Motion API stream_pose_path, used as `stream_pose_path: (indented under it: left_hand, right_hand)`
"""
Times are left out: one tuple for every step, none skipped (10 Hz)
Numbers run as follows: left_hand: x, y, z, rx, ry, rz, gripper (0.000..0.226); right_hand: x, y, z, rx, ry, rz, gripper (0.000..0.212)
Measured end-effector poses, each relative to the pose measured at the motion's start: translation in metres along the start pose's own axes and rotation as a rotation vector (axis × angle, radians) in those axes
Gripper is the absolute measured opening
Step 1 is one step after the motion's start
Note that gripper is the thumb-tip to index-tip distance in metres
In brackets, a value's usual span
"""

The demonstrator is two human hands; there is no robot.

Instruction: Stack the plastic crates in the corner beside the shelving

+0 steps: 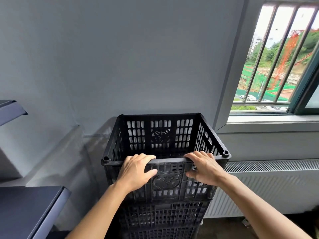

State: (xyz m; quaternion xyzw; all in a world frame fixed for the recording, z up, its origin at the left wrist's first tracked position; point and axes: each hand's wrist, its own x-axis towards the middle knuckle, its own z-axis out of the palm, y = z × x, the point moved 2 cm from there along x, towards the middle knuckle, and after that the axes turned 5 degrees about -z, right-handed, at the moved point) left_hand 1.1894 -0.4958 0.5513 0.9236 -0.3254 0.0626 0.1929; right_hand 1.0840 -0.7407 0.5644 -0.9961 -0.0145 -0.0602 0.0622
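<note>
A black slotted plastic crate (161, 135) sits on top of a stack of more black crates (160, 216) against the grey wall. The top crate is empty and upright. My left hand (136, 169) grips its near rim left of centre, fingers curled over the edge and thumb on the front wall. My right hand (204, 167) grips the same rim right of centre in the same way. The bottom of the stack is cut off by the frame's lower edge.
Dark blue shelving (32, 209) stands at the left, with a higher shelf (10, 109) above it. A white radiator (269, 187) runs along the wall at the right under a barred window (279, 57). A strip of dark floor (224, 226) shows beside the stack.
</note>
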Motion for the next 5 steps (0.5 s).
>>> stream_pose_path:
  left_hand:
    - [0.001,0.002,-0.004,-0.065,-0.043,-0.023,0.050]
    - [0.001,0.008,-0.011,-0.115,-0.062,-0.045,0.048]
    - [-0.001,0.020,-0.019,-0.150,-0.057,-0.036,0.047]
    - [-0.006,0.030,-0.025,-0.201,-0.036,-0.020,0.046]
    - [-0.005,0.036,-0.037,-0.274,0.008,-0.012,0.045]
  right_hand:
    - [-0.003,0.003,-0.005,0.014,-0.014,-0.015,0.068]
    - [-0.005,0.003,-0.010,0.036,-0.021,-0.020,0.066]
    - [-0.005,0.003,-0.015,0.038,-0.002,-0.053,0.065]
    - [-0.009,-0.001,-0.023,0.073,0.039,-0.069,0.061]
    - [-0.010,-0.002,-0.039,0.091,0.102,-0.082,0.060]
